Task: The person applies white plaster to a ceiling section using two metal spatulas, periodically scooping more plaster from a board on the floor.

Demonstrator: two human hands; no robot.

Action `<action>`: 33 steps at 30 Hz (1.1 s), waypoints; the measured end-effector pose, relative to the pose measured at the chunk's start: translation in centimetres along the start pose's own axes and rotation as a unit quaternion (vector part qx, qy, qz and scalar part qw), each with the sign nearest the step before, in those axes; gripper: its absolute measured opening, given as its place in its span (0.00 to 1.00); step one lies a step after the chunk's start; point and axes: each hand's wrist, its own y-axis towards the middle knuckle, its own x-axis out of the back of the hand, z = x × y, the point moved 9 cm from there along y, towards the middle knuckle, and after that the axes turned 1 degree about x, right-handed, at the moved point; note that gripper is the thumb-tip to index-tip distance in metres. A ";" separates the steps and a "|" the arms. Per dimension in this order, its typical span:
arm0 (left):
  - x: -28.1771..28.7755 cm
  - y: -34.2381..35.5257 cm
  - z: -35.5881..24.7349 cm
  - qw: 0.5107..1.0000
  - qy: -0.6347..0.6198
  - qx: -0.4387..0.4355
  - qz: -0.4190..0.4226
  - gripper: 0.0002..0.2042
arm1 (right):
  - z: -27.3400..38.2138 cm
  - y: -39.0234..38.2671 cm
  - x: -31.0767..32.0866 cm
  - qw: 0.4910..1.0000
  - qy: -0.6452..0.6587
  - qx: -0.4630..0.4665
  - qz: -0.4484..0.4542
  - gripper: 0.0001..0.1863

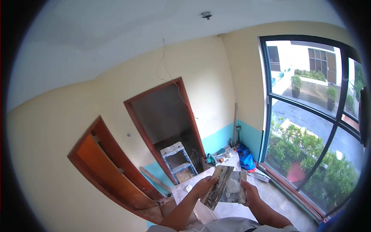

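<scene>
My left hand (205, 186) is closed on a long, stained, flat tool (217, 181) like a putty knife or board, tilted up and away from me. My right hand (249, 192) grips the side of a flat, dirty plate (235, 197), which carries a lump of pale putty (232, 186). The two flat pieces are side by side, touching or nearly so, with the left one partly over the plate. Both hands are low in the centre of the head view, above a white-covered surface.
A stepladder (180, 167) stands in the middle doorway, beside an open wooden door (119, 179). Tools (210, 159), a blue bag (244, 154) and long-handled tools (236, 131) sit in the corner. A large framed window (303, 108) fills the right. Loose wires (164, 58) hang above the doorway.
</scene>
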 end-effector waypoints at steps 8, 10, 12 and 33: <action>-3.0 1.6 0.8 0.997 0.062 0.016 0.031 0.30 | 3.9 -4.0 3.6 0.990 -0.021 0.132 -0.054 0.23; -2.3 2.9 0.8 0.996 0.087 0.015 -0.016 0.29 | 5.2 -4.4 4.5 0.986 0.033 0.149 -0.066 0.24; -1.2 3.5 0.8 0.988 0.080 -0.058 -0.122 0.27 | 7.4 -4.5 5.9 0.974 0.013 0.205 -0.100 0.23; -3.2 4.9 -11.2 0.728 0.142 -0.667 -0.066 0.16 | 17.7 0.8 0.9 0.864 -0.048 0.441 -0.238 0.21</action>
